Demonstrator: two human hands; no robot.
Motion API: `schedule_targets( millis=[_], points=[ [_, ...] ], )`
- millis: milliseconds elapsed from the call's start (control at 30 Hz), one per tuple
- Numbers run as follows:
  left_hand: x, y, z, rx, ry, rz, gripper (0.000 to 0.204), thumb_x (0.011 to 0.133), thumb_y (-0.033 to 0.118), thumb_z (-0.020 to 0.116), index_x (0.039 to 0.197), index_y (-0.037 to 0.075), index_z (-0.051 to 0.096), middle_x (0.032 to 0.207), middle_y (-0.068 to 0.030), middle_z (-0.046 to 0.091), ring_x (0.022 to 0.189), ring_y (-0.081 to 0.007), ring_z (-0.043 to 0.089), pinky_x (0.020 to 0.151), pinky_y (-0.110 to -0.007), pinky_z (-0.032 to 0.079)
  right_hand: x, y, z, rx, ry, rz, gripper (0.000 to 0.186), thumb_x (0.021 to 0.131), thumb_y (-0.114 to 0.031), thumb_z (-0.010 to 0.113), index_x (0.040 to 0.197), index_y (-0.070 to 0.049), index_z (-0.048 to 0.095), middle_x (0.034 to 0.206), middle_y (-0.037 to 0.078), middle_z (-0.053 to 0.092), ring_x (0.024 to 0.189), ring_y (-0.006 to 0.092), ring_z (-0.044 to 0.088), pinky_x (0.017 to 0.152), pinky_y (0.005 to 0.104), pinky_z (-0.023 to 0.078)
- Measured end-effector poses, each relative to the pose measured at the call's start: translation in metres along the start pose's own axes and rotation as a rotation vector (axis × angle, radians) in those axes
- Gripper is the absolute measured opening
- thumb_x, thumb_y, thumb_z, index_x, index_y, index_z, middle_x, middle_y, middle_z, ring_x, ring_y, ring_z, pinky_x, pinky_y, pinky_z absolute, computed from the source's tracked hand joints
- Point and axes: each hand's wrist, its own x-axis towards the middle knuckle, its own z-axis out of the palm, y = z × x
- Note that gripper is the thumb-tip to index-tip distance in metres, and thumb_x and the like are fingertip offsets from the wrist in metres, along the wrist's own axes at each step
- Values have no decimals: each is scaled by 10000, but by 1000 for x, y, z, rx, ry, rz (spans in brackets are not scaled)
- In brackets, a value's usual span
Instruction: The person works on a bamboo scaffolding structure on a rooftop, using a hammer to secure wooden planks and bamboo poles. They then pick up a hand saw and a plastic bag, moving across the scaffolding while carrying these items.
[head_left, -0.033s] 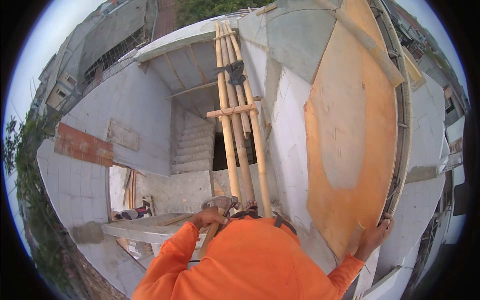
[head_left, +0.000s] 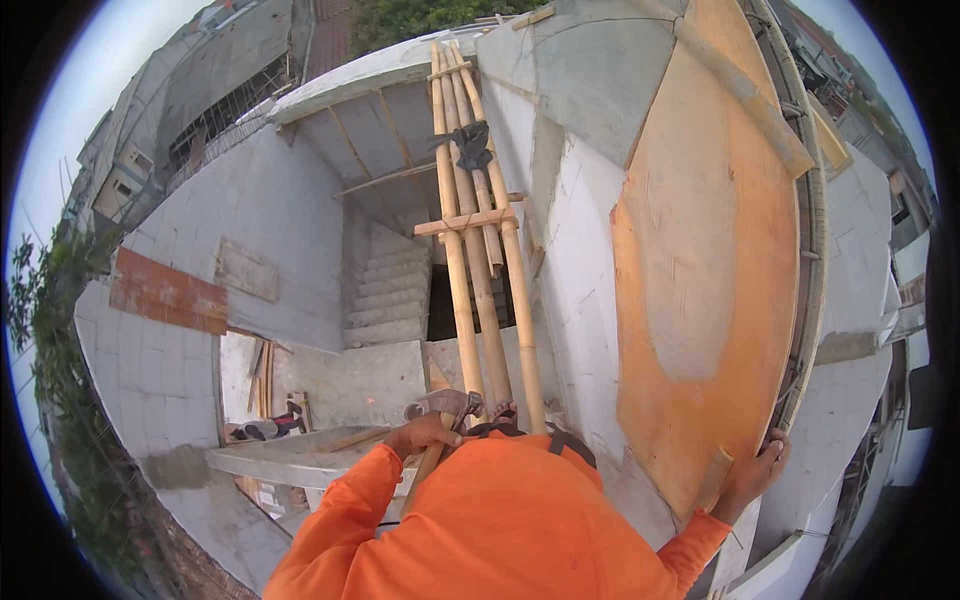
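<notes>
My left hand (head_left: 423, 436) holds a hammer with a wooden handle (head_left: 428, 467) and a metal head (head_left: 440, 405), just in front of my orange-clad body. My right hand (head_left: 760, 460) is closed around the outer edge of a large orange-brown plywood panel (head_left: 750, 300) with a pale patch, standing along my right. Below me, bamboo poles (head_left: 490, 330) run forward, joined by a short wooden crosspiece (head_left: 470, 220), with a black cloth (head_left: 470, 145) draped farther along them. My foot (head_left: 500, 411) shows on the poles beyond the hammer.
An open drop lies beneath the poles, with concrete stairs (head_left: 385, 290) and grey block walls (head_left: 270, 210). A concrete ledge (head_left: 260, 458) juts out at lower left, near tools (head_left: 265, 430). A timber batten (head_left: 740, 90) crosses the panel's top. Buildings and trees surround the site.
</notes>
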Motion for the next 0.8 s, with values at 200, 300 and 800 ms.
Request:
schedule_targets(
  millis=[200, 300, 800],
  points=[
    [6, 76, 30, 785, 274, -236, 652, 605, 403, 761, 954, -126, 605, 945, -177, 645, 828, -253, 618, 706, -355, 478, 4, -23, -5, 81, -5, 228, 305, 944, -185, 304, 1031, -25, 548, 842, 68, 522, 733, 156, 446, 693, 305, 382],
    [11, 102, 27, 782, 199, -321, 653, 595, 421, 750, 957, -106, 618, 948, -189, 643, 836, -268, 622, 723, -354, 476, 8, -46, 8, 69, 91, 197, 312, 940, -192, 309, 1047, -32, 555, 852, 76, 536, 751, 164, 475, 690, 312, 393],
    [153, 185, -91, 1203, 71, -279, 513, 593, 372, 712, 919, -20, 663, 883, -208, 652, 821, -297, 637, 727, -382, 478, 19, -69, 42, 114, 514, 332, 357, 940, -222, 306, 1071, -36, 582, 1042, 122, 589, 945, 242, 563, 818, 336, 438]
  ],
)
